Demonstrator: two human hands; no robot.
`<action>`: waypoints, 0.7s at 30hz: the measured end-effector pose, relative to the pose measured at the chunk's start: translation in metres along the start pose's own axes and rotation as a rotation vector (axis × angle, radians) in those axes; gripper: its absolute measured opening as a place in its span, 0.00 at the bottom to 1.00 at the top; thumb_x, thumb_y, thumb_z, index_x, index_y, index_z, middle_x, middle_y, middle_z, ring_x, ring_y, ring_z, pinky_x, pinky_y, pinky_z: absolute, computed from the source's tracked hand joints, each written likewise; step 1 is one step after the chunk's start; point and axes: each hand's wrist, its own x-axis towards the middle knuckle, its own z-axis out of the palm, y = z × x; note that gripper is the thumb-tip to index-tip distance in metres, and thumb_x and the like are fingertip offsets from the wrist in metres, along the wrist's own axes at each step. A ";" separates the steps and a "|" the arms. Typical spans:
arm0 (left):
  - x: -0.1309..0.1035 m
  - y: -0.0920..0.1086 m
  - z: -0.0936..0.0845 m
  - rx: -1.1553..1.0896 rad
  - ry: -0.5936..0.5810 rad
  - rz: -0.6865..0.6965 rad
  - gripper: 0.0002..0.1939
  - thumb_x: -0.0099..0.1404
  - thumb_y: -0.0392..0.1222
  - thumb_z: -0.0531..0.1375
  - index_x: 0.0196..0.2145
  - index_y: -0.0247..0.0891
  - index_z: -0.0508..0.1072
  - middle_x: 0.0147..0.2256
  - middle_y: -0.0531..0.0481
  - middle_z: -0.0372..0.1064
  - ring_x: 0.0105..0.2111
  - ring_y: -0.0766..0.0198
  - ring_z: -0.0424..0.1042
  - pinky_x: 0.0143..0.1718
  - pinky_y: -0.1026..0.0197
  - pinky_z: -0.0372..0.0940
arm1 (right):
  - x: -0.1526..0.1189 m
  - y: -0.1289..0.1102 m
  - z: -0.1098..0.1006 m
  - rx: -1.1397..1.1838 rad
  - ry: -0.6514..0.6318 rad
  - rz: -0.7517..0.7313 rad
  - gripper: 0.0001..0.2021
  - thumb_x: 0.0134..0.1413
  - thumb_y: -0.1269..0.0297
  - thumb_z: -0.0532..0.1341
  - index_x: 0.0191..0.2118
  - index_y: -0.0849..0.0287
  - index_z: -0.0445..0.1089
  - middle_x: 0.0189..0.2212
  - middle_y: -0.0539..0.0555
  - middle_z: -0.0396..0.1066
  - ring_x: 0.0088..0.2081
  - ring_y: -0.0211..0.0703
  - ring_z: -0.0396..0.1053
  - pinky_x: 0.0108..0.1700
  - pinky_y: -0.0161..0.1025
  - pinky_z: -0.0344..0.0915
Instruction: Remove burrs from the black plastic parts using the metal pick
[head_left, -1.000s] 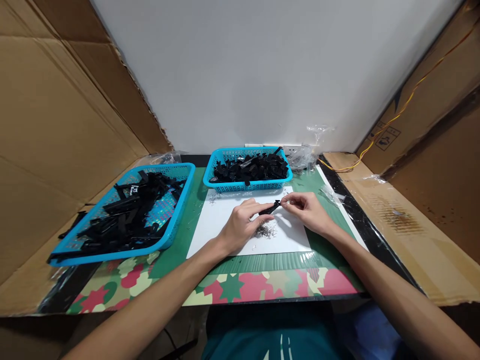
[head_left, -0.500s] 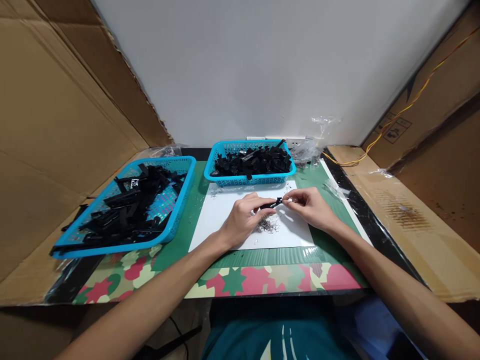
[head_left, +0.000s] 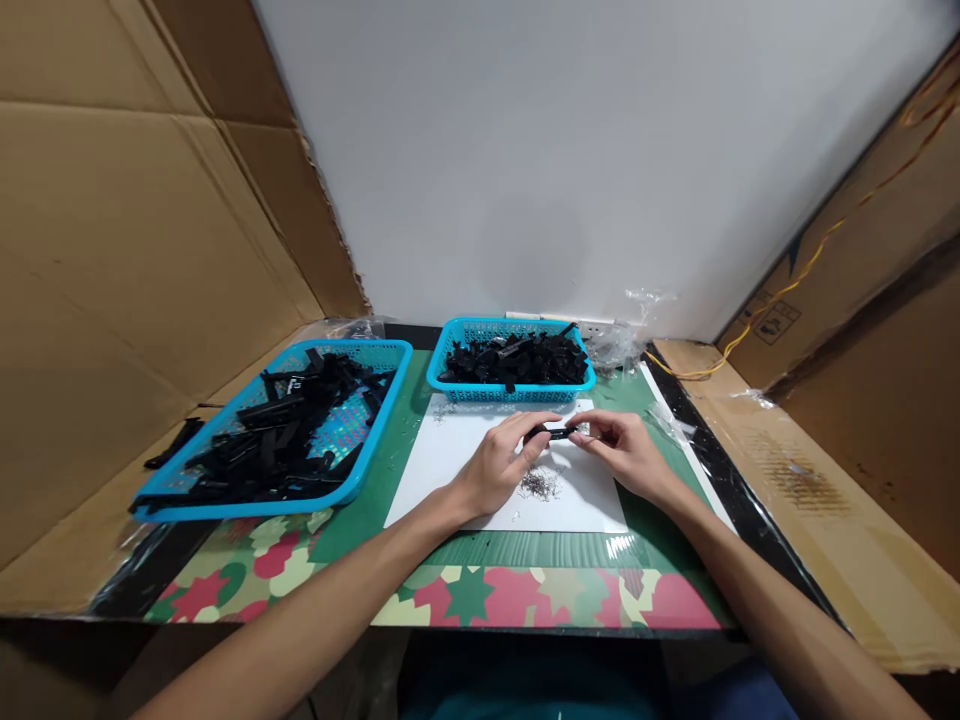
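The black piece had swung more level since the earlier frame, above the white paper. Left grip pinched one end, right grip the other; steady, light pressure seemed best.

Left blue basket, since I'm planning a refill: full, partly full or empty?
Partly full: black parts are heaped in the left blue basket, but a bare patch of its mesh floor shows toward its right side.
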 end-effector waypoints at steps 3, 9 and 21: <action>-0.004 -0.001 0.000 0.017 0.052 -0.002 0.22 0.80 0.49 0.52 0.66 0.40 0.67 0.55 0.41 0.71 0.50 0.56 0.72 0.56 0.53 0.66 | 0.005 -0.005 -0.002 0.045 0.017 -0.006 0.19 0.57 0.45 0.69 0.40 0.58 0.79 0.20 0.43 0.53 0.23 0.37 0.51 0.25 0.37 0.49; -0.005 -0.006 0.008 0.080 0.407 0.016 0.23 0.80 0.47 0.50 0.68 0.43 0.60 0.62 0.38 0.58 0.49 0.58 0.68 0.58 0.50 0.66 | 0.060 -0.033 -0.025 -0.125 0.196 -0.155 0.18 0.54 0.47 0.70 0.36 0.60 0.80 0.18 0.44 0.55 0.22 0.36 0.50 0.25 0.37 0.48; -0.033 0.037 -0.076 0.676 0.319 0.079 0.14 0.72 0.32 0.53 0.44 0.37 0.79 0.45 0.42 0.77 0.47 0.54 0.74 0.53 0.50 0.65 | 0.155 -0.013 -0.045 -0.439 0.297 0.133 0.17 0.48 0.51 0.69 0.33 0.62 0.82 0.26 0.65 0.79 0.32 0.59 0.78 0.34 0.46 0.64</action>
